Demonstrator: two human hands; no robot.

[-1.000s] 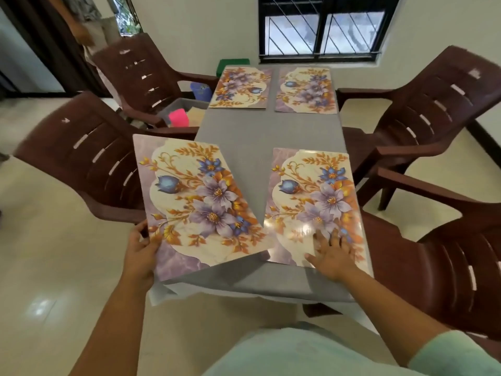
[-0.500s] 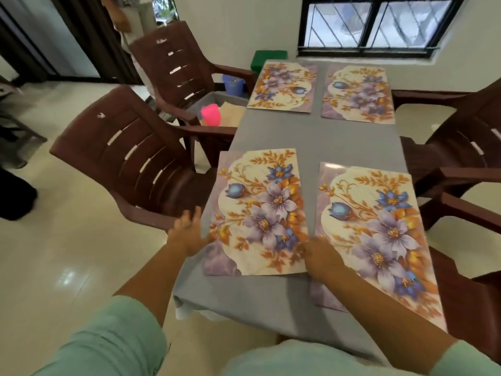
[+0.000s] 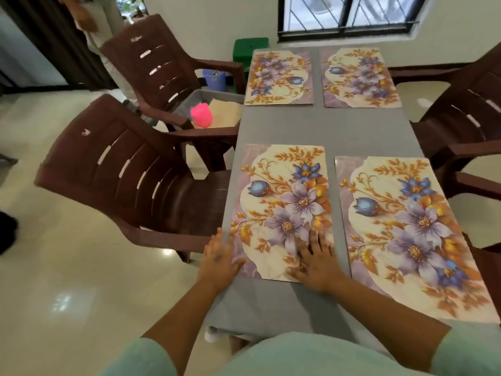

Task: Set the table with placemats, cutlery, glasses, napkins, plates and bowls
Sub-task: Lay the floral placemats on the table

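Several floral placemats lie flat on the grey table [image 3: 322,126]. The near left placemat [image 3: 284,207] has both my hands on its near end. My left hand [image 3: 219,260] presses its left corner at the table's edge, fingers straight. My right hand [image 3: 315,260] lies flat on its near right part, fingers spread. The near right placemat [image 3: 412,229] lies beside it with a narrow gap between. Two more placemats sit at the far end, far left placemat [image 3: 279,77] and far right placemat [image 3: 359,77].
Brown plastic chairs stand on both sides: near left chair [image 3: 130,175], far left chair [image 3: 162,69], right chair [image 3: 466,104]. A grey bin [image 3: 198,97] on the far left chair holds a pink cup [image 3: 200,115] and a beige cloth. A green stool [image 3: 250,48] stands by the wall.
The left placemat, lifted and held by my left hand a second ago, now lies flat on the table. My right hand moved from the right placemat onto the left one.
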